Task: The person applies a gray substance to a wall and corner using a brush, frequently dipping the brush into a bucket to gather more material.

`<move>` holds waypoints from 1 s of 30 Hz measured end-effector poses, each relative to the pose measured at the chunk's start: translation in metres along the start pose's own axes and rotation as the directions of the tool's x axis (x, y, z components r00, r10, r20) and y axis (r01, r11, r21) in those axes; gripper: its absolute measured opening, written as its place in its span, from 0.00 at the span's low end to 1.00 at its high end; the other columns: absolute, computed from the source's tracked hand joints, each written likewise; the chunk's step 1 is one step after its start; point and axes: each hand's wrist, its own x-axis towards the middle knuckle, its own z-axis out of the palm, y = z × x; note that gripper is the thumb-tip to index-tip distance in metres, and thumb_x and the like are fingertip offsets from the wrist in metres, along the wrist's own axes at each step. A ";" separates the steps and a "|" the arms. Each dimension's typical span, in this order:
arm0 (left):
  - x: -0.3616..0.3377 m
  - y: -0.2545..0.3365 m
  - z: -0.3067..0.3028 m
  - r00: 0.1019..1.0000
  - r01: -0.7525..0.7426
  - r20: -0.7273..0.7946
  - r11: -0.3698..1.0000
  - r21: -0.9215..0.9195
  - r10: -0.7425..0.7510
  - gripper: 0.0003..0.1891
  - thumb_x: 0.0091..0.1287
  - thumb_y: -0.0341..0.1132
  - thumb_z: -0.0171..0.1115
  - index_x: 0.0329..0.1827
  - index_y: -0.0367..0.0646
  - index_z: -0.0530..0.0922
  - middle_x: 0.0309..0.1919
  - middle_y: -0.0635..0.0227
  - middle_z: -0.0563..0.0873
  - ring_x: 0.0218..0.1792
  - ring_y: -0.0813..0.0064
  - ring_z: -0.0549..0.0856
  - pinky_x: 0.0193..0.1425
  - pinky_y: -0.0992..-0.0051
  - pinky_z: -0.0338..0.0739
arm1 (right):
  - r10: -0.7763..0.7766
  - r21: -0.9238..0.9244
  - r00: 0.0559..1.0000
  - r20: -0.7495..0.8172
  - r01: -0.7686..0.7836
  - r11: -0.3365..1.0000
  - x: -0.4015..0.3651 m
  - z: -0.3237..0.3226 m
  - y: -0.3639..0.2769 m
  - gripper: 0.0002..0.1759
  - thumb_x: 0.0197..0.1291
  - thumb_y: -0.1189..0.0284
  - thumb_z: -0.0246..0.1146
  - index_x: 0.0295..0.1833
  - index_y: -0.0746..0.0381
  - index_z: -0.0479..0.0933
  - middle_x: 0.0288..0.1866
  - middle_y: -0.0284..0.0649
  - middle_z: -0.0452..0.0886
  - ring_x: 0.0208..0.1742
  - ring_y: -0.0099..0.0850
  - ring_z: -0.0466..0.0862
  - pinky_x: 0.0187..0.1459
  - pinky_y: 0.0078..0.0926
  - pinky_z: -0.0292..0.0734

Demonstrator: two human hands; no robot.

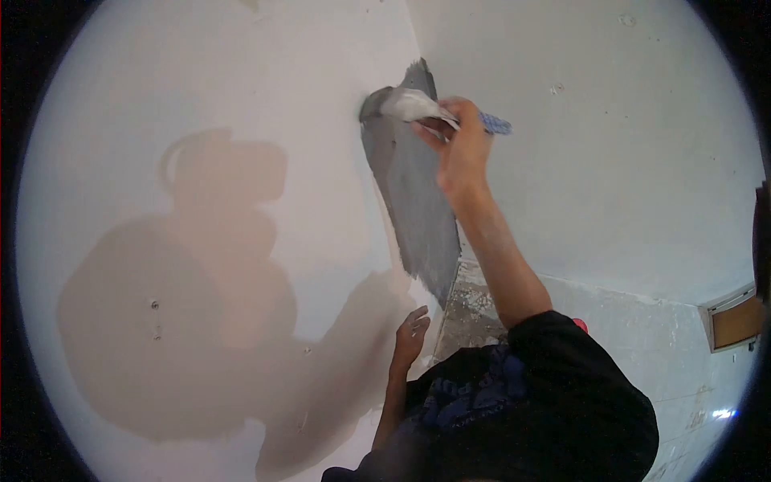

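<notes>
High in a wall corner, my right hand (462, 140) is closed around a paintbrush (411, 104), whose blue patterned handle sticks out to the right. Its pale, slightly blurred head points left and overlaps the top of a grey coated patch (418, 193). That patch runs down the corner with ragged edges. Lower down, my left hand (412, 329) hangs close to the left wall near the patch's bottom end. Its fingers are loosely apart, with pale smears on them, and it holds nothing.
A pale left wall (241, 80) carries my large shadow. Small spots dot the right wall (610, 161). Below lies rough, stained floor (474, 309) beside pale tiles (634, 337). A brown door (736, 323) shows at far right, and a small red object (581, 324) by my sleeve.
</notes>
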 end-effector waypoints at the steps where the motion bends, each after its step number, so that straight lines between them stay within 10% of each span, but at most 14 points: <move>1: -0.001 -0.001 -0.002 1.000 -0.009 -0.001 1.000 0.024 0.009 0.20 0.72 0.37 0.59 0.63 0.37 0.75 0.55 0.58 0.83 0.54 0.68 0.82 0.59 0.70 0.75 | -0.019 -0.020 1.000 -0.016 0.019 1.000 -0.006 -0.007 -0.004 0.13 0.63 0.67 0.54 0.41 0.68 0.73 0.40 0.48 0.79 0.39 0.37 0.84 0.43 0.35 0.86; 23: -0.014 0.007 -0.005 0.988 0.066 0.133 0.996 0.057 -0.073 0.21 0.74 0.38 0.55 0.65 0.35 0.73 0.60 0.56 0.80 0.60 0.64 0.79 0.67 0.68 0.69 | -0.056 0.029 0.998 0.025 0.055 0.998 -0.021 0.007 -0.001 0.10 0.64 0.69 0.55 0.42 0.66 0.72 0.43 0.42 0.76 0.43 0.35 0.83 0.48 0.38 0.85; 26: -0.013 -0.001 -0.008 0.996 0.025 0.085 0.996 0.088 -0.032 0.20 0.72 0.39 0.59 0.63 0.40 0.75 0.54 0.59 0.84 0.54 0.67 0.83 0.59 0.69 0.76 | -0.207 -0.009 0.977 -0.054 0.207 0.978 -0.015 -0.023 -0.008 0.11 0.65 0.69 0.55 0.45 0.67 0.73 0.45 0.43 0.76 0.46 0.35 0.83 0.52 0.36 0.84; 30: -0.021 -0.022 -0.011 0.997 -0.036 0.072 0.999 0.002 0.036 0.20 0.72 0.38 0.59 0.63 0.39 0.75 0.53 0.58 0.84 0.53 0.68 0.83 0.58 0.71 0.75 | -0.006 -0.079 0.975 -0.224 -0.013 0.997 0.004 -0.118 0.027 0.14 0.65 0.70 0.56 0.49 0.70 0.74 0.47 0.46 0.77 0.50 0.35 0.82 0.58 0.33 0.82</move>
